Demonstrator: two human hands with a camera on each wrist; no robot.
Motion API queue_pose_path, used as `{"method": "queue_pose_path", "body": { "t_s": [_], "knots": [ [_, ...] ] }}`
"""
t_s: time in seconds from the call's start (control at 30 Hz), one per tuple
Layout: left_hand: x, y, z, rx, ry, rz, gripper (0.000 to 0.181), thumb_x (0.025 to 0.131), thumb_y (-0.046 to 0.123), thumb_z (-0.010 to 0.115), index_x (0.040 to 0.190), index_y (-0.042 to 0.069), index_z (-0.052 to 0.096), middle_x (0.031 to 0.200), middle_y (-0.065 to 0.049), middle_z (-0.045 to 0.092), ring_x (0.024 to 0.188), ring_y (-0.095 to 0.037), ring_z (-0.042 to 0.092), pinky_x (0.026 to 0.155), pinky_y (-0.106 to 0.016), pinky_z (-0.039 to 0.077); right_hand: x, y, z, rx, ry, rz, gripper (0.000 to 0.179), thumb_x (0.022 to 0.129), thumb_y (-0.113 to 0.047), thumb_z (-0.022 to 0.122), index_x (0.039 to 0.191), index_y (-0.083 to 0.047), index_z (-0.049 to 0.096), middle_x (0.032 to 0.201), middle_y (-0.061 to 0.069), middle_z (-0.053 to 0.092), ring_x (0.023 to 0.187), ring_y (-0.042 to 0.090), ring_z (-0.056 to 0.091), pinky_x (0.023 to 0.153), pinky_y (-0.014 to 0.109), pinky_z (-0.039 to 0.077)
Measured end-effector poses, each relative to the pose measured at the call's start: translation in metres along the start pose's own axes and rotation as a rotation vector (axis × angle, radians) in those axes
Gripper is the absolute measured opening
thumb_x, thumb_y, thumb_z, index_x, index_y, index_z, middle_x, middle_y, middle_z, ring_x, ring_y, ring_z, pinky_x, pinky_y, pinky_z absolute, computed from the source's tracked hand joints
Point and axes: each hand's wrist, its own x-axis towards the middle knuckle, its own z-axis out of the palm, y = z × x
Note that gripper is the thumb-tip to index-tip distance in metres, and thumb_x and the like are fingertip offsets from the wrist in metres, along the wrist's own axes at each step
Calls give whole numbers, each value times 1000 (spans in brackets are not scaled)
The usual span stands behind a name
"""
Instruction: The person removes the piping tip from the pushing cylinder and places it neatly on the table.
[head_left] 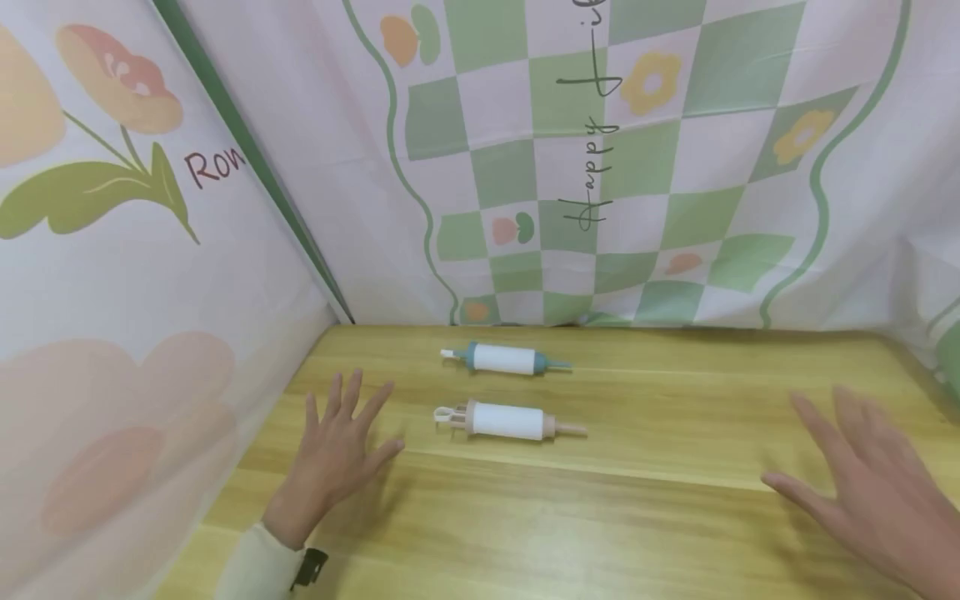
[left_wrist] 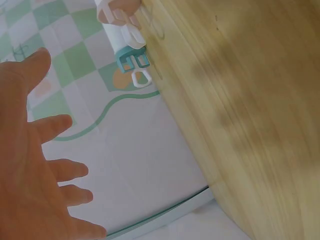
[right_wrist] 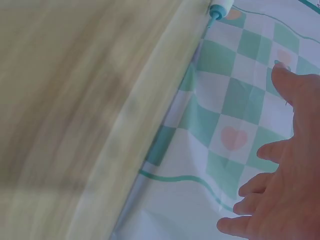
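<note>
Two syringe-like tools lie side by side on the wooden table in the head view. The farther one [head_left: 505, 359] has a white barrel with teal ends; the nearer one [head_left: 508, 421] has a white barrel with pinkish ends. Both have looped handles on the left and thin tips pointing right. My left hand [head_left: 333, 454] hovers with spread fingers left of the pinkish tool, apart from it. Far to the right, my right hand [head_left: 873, 492] is held with fingers extended, slightly blurred, touching neither tool. The right wrist view catches only the teal tool's tip end [right_wrist: 218, 11].
The wooden table [head_left: 570, 517] ends at a hanging cloth [head_left: 495, 175] with green checks and flowers at the back. Another flowered cloth [head_left: 247, 275] borders the left side. A dark band [head_left: 310, 568] sits at my left wrist, beside a pale sleeve [head_left: 262, 567].
</note>
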Motion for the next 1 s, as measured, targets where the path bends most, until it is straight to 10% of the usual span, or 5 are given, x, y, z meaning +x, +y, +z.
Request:
{"method": "queue_pose_path", "body": {
  "t_s": [0.33,0.7,1.0],
  "knots": [
    [7,-1,-1,2,11,20,79,89,57,66,151,14,43,149,-30,38,138,-54,29,107,-75,16,12,-18,-1,59,-108,40,99,90,-43,73,159,-4,13,148,48,12,137,65,0,106,74,-6],
    [17,-1,-2,-66,1,22,80,88,56,69,150,12,44,146,-30,42,134,-51,38,107,-71,25,31,-33,0,81,-297,148,98,94,-51,66,161,-10,9,154,40,15,126,67,28,79,83,31],
    [24,-3,3,-149,31,59,82,84,49,77,148,9,46,141,-32,47,125,-51,48,105,-69,31,45,-44,8,139,-201,76,97,89,-48,73,159,-8,21,147,34,37,123,59,41,85,77,38]
  ]
}}
